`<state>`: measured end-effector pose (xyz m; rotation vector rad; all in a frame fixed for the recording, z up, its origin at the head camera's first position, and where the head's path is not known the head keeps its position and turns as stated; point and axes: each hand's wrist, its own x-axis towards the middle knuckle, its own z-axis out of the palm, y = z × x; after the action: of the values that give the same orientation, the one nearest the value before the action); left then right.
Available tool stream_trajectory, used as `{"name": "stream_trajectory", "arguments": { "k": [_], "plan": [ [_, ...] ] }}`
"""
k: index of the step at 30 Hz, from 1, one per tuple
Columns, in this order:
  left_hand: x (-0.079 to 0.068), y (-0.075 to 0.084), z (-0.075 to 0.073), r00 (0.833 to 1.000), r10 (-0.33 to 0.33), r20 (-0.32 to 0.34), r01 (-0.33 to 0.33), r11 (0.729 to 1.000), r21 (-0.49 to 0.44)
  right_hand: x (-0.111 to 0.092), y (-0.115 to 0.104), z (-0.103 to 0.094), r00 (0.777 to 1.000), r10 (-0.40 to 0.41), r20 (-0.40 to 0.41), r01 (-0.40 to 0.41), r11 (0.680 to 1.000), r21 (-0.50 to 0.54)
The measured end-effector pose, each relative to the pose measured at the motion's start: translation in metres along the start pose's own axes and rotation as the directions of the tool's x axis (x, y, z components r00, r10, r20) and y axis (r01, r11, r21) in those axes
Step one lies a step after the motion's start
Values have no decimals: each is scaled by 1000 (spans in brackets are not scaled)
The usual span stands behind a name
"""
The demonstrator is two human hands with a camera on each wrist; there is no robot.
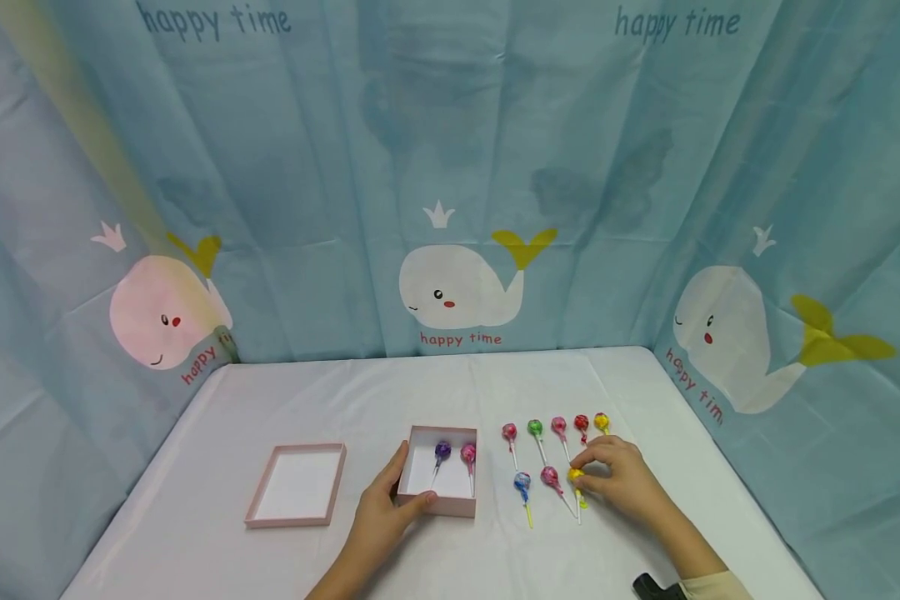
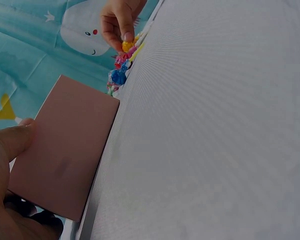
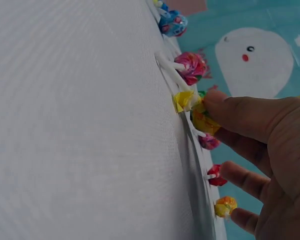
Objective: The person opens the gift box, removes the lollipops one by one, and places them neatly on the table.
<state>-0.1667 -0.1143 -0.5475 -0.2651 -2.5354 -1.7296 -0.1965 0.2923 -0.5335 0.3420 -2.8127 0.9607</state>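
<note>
My left hand grips a pink open-topped box at its near left corner, thumb across the front wall. Inside the box lie a purple lollipop and a pink lollipop. To the right of it, my right hand pinches a yellow lollipop by its wrapped head, between thumb and forefinger in the right wrist view. Beside that one, in the near row, are a pink lollipop and a blue lollipop. From the left wrist only the box's outer wall shows.
Behind the near row lies a far row with a green lollipop, a red lollipop, another yellow lollipop and two pink ones. A shallow pink lid rests left of the box. Whale-print curtains enclose the white table.
</note>
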Motion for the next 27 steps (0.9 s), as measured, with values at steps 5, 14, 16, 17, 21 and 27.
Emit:
{"name": "stream_trajectory", "arguments": {
  "k": [5,14,16,17,21,27],
  "plan": [
    [0,0,-1,1000,-7,4,7,1000,0,-1,-1,1,1000,28,-6,-28,1000,-6],
    [-1,0,0,1000,-3,-3,3,1000,0,0,0,0,999,40,23,-40,999,-7],
    [-2,1,0,1000,0,-5,0,1000,1,-1,0,0,999,30,30,-30,1000,-5],
    [-2,1,0,1000,0,-4,0,1000,1,-1,0,0,999,24,33,-23,1000,-6],
    [-2,2,0,1000,2,-7,-2,1000,0,0,1,0,999,6,36,-5,1000,-7],
    [-1,2,0,1000,5,-7,-5,1000,-5,2,2,0,999,-35,8,35,999,-24]
  ]
}}
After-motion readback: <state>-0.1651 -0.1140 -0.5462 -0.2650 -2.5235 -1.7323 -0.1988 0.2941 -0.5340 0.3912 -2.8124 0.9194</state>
